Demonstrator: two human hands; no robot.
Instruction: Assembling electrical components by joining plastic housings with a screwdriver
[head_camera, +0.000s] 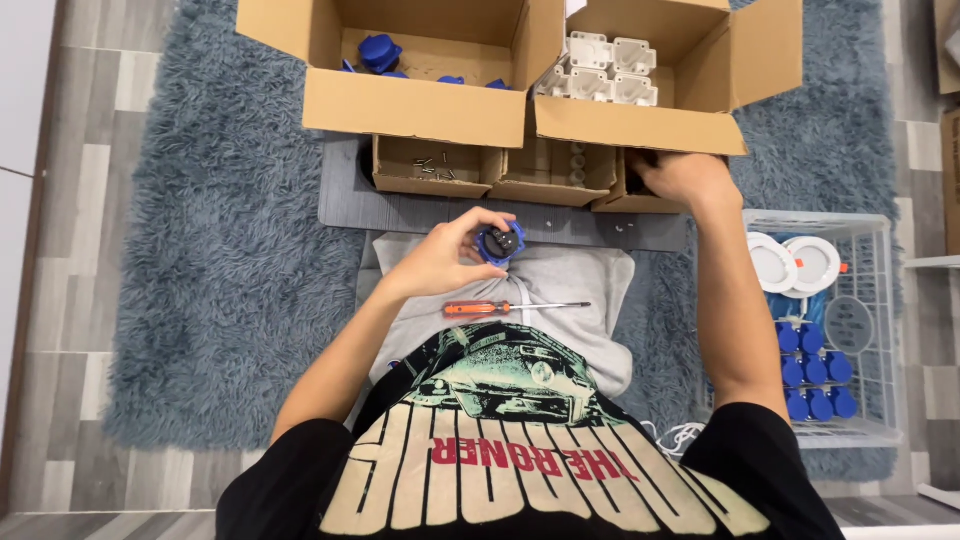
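Observation:
My left hand (450, 250) holds a small blue round part with a black centre (500, 243) above my lap. My right hand (680, 178) reaches forward into a small open cardboard box (622, 200) under the flap of a larger box; its fingers are hidden inside, so I cannot tell whether they grip anything. An orange-handled screwdriver (500, 308) lies across the grey cloth on my lap, between my arms.
A big cardboard box (420, 105) with blue parts and another (640, 125) with white plastic housings stand at the far side. A small box of screws (435, 167) sits on a grey board (480, 213). A white wire basket (880, 330) at the right holds blue and white parts.

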